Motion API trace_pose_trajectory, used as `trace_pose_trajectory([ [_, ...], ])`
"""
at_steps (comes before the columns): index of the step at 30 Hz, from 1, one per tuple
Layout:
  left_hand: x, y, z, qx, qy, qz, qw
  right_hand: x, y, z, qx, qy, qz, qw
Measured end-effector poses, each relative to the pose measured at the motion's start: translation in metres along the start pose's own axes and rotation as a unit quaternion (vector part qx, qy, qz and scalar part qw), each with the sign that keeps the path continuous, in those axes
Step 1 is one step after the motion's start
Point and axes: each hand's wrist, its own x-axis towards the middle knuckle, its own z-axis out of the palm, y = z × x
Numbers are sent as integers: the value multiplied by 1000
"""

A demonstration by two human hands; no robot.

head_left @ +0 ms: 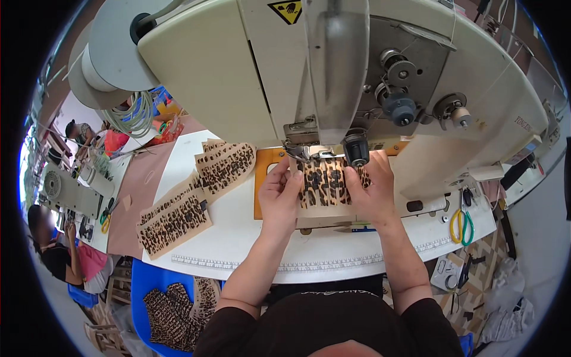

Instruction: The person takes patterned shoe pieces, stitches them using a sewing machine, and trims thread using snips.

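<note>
A leopard-print fabric piece with a plain beige border [324, 185] lies flat under the needle area of a large cream sewing machine [202, 77]. My left hand [279, 193] pinches its left edge between thumb and fingers. At the right edge, my right hand [375, 187] grips the same piece, thumb on top and fingers partly hidden beneath and behind. The machine's presser foot [321, 154] is just beyond the fabric's far edge; whether it touches the cloth I cannot tell. More leopard-print strips [229, 166] lie on the white table to the left, one overlapping another.
Scissors with yellow and green handles [467, 229] lie at the table's right. A ruler strip [285, 265] runs along the front edge, and a slim blue tool [360, 228] rests behind it. Leopard-print cloth [172, 315] fills a blue chair [141, 279]. Another person [59, 256] sits far left.
</note>
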Motion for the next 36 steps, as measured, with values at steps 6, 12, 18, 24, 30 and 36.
trace_pose_trajectory([
  [6,3,-1,-9,6,-5,-21,1000,-9,-3,-2,30,-26,16,999],
  [12,4,8,-12,7,-64,-60,996,-23,-24,-13,-30,-125,-66,989],
  [18,3,15,-11,41,-103,-61,992,-37,-14,-8,-78,-98,-98,987],
  [24,20,17,-16,41,-119,-74,989,-30,-17,-4,-80,-25,-131,988],
  [30,27,28,-19,90,-155,-109,978,-23,-12,2,-70,9,-139,988],
  [36,42,23,-14,96,-118,-65,986,-18,-6,8,-107,18,-136,985],
])
